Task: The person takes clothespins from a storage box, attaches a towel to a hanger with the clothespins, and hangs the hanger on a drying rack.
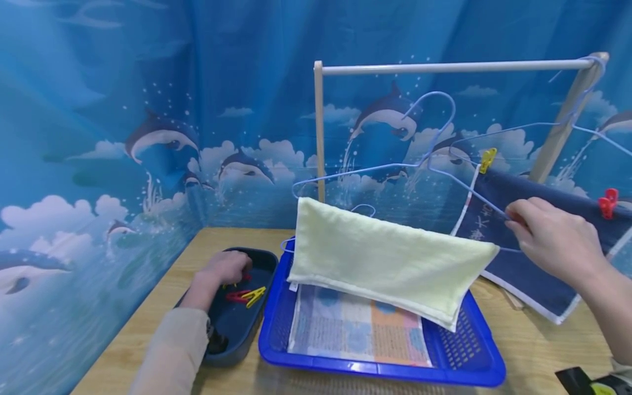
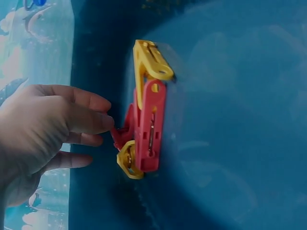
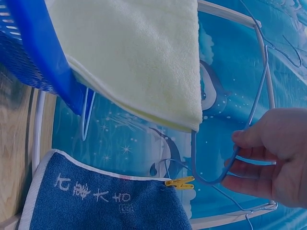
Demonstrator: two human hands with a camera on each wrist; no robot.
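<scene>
Evidently right hand pinches hanger near its right end, presumably so pale towel hangs spread above far edge of blue basket; left hand touches red peg, cannot tell if gripped; tray by left edge of worktop, likely for reach

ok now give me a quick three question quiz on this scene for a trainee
1. What does the right hand hold?
2. True or false: the left hand is inside the blue basket.
3. In the head view, how many pegs show on the dark blue towel: a) one, b) two, c) four?

Key:
1. The hanger bearing the pale yellow towel.
2. False; it is in the dark tray.
3. b: a yellow peg and a red peg.
</scene>
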